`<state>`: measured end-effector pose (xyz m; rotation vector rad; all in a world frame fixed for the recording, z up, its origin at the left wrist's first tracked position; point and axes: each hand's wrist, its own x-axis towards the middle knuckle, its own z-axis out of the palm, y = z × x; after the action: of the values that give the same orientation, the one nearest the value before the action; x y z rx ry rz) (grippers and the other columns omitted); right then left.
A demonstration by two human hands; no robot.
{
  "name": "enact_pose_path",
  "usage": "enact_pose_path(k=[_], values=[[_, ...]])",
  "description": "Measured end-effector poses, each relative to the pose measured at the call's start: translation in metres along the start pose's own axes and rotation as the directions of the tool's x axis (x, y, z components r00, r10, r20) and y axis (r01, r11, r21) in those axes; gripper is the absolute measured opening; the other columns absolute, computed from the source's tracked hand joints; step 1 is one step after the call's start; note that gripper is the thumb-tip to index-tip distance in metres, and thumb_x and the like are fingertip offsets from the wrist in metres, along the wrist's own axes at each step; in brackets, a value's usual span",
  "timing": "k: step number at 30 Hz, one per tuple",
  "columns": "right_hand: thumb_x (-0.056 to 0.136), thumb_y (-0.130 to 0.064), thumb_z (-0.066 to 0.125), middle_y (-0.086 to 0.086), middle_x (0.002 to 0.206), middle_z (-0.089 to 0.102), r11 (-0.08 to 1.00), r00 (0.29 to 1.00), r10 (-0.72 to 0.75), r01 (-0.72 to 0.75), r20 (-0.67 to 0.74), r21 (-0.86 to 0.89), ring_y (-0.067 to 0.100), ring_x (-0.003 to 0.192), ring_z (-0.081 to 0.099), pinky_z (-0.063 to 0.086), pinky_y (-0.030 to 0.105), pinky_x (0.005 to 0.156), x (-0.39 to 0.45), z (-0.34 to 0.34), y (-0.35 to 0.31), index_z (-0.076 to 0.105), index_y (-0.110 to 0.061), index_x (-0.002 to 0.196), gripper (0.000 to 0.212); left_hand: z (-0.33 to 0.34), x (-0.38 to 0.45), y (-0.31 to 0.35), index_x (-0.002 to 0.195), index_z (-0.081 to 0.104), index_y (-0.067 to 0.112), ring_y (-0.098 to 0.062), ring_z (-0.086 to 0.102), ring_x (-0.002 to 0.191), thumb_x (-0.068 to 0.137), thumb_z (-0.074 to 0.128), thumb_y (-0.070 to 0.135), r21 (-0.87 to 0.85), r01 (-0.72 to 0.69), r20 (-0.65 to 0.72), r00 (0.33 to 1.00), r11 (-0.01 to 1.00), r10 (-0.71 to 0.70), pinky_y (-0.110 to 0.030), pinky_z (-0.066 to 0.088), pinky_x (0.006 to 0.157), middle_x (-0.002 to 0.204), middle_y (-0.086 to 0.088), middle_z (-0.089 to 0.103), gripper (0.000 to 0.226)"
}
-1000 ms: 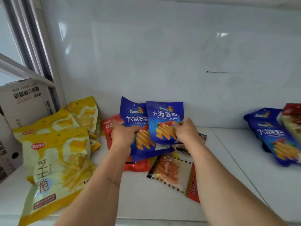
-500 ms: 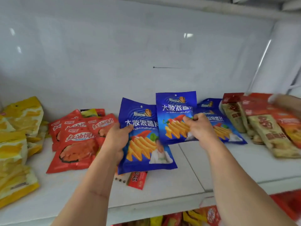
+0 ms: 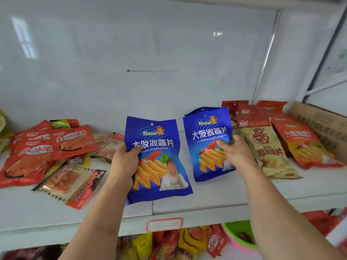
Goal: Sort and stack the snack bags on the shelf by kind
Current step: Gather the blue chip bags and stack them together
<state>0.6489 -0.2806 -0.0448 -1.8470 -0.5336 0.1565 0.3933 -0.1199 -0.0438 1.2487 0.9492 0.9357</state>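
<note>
The left hand point(image 3: 124, 166) holds a blue chip bag point(image 3: 156, 158) by its left edge, thumb laid across the front just under the printed title and the other fingers hidden behind. This bag stands nearly upright, and its lower edge hangs over the front of the white shelf point(image 3: 216, 199).

The right hand point(image 3: 234, 152) holds a second blue chip bag point(image 3: 207, 143) of the same kind by its right edge, fingers curled onto the front and thumb out of sight. That bag tilts back toward the wall, its bottom edge low over the shelf board; whether it touches the board cannot be told. Another blue bag point(image 3: 199, 110) peeks out just behind its top edge. The two held bags are side by side with a gap between them.

To the right of the right hand lies a beige chip bag point(image 3: 266, 147) with a red top, and beside it red chip bags point(image 3: 304, 143) overlap one another; a cardboard box point(image 3: 323, 128) sits at the far right. On the left part of the shelf red snack bags point(image 3: 37, 152) lie in a loose pile, with clear-fronted packets point(image 3: 69, 184) scattered in front of them. A red-bordered price tag point(image 3: 164, 224) is fixed to the shelf's front edge. Below, more bags and a green bowl point(image 3: 238, 235) show on a lower level.
</note>
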Motion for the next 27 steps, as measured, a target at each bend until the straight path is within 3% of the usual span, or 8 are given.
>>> enact_pose_path(k=[3,8,13,16,19,21,24,27], values=[[0.088,-0.029,0.074,0.003,0.106,0.069,1.0,0.999,0.025,-0.025,0.041,-0.012,0.023,0.095,0.067,0.053,0.037,0.086,0.009,-0.009,0.013,0.061,-0.013,0.113,0.032,0.025,-0.016,-0.006,0.105,0.062,0.016,-0.025,0.075,0.08,0.097,0.062,0.028,0.009,-0.003,0.026,1.0,1.0,0.003,-0.037,0.059,0.066,0.091,-0.004,0.076,0.014],[0.09,-0.029,0.072,0.001,0.101,0.067,0.998,0.997,0.056,-0.056,0.059,-0.009,0.019,0.089,0.065,0.051,0.033,0.079,0.026,-0.011,0.019,0.058,-0.014,0.11,0.029,0.059,-0.019,-0.015,0.106,0.062,0.015,-0.026,0.077,0.079,0.096,0.064,0.031,0.014,0.041,0.084,0.996,0.999,-0.042,-0.051,0.062,0.078,0.091,-0.006,0.078,0.019],[0.092,-0.032,0.069,0.003,0.105,0.068,0.996,0.995,0.086,-0.085,0.051,-0.02,0.021,0.09,0.066,0.053,0.035,0.081,0.041,-0.006,0.024,0.057,-0.013,0.112,0.03,0.097,-0.012,-0.028,0.107,0.061,0.015,-0.023,0.076,0.081,0.097,0.063,0.031,0.067,0.017,0.146,0.989,0.998,-0.027,-0.047,0.062,0.078,0.094,-0.006,0.077,0.02],[0.098,-0.036,0.058,0.006,0.11,0.067,0.996,0.994,0.093,-0.092,0.057,-0.009,0.019,0.088,0.063,0.05,0.032,0.074,0.045,-0.009,0.026,0.053,-0.013,0.111,0.026,0.123,-0.014,-0.037,0.109,0.058,0.016,-0.021,0.076,0.083,0.098,0.061,0.032,0.074,0.027,0.17,0.985,0.997,-0.039,-0.041,0.063,0.075,0.097,-0.005,0.076,0.02],[0.103,-0.049,0.039,0.003,0.091,0.066,0.985,0.985,0.15,-0.156,0.082,0.079,0.014,0.072,0.059,0.042,0.027,0.059,0.043,-0.015,0.026,0.056,-0.011,0.107,0.041,0.146,-0.015,-0.047,0.114,0.057,0.015,-0.02,0.074,0.089,0.098,0.06,0.034,0.122,0.023,0.152,0.988,0.992,-0.041,-0.038,0.062,0.076,0.103,-0.005,0.074,0.025],[0.1,-0.06,0.035,0.001,0.088,0.07,0.973,0.975,0.168,-0.188,0.144,0.135,0.015,0.077,0.067,0.049,0.029,0.065,0.043,-0.016,0.027,0.058,-0.014,0.103,0.051,0.159,-0.013,-0.054,0.114,0.056,0.015,-0.019,0.073,0.09,0.098,0.059,0.035,0.161,-0.007,0.121,0.993,0.987,-0.013,-0.039,0.062,0.078,0.105,-0.004,0.073,0.026],[0.089,-0.072,0.046,-0.003,0.095,0.077,0.977,0.967,0.098,-0.138,0.236,0.161,0.015,0.084,0.075,0.058,0.034,0.076,0.046,-0.015,0.036,0.061,-0.022,0.11,0.056,0.175,-0.012,-0.06,0.112,0.056,0.018,-0.017,0.073,0.09,0.097,0.06,0.039,0.196,-0.027,0.083,0.997,0.98,0.011,-0.039,0.062,0.079,0.106,-0.002,0.072,0.026],[0.091,-0.056,0.061,-0.005,0.096,0.077,0.982,0.956,-0.014,-0.041,0.292,0.184,0.01,0.08,0.075,0.057,0.023,0.064,0.047,-0.015,0.038,0.065,-0.025,0.107,0.035,0.186,-0.007,-0.064,0.113,0.055,0.021,-0.018,0.071,0.095,0.095,0.061,0.045,0.267,-0.047,0.054,0.998,0.963,0.034,-0.039,0.062,0.079,0.113,-0.001,0.068,0.032]])
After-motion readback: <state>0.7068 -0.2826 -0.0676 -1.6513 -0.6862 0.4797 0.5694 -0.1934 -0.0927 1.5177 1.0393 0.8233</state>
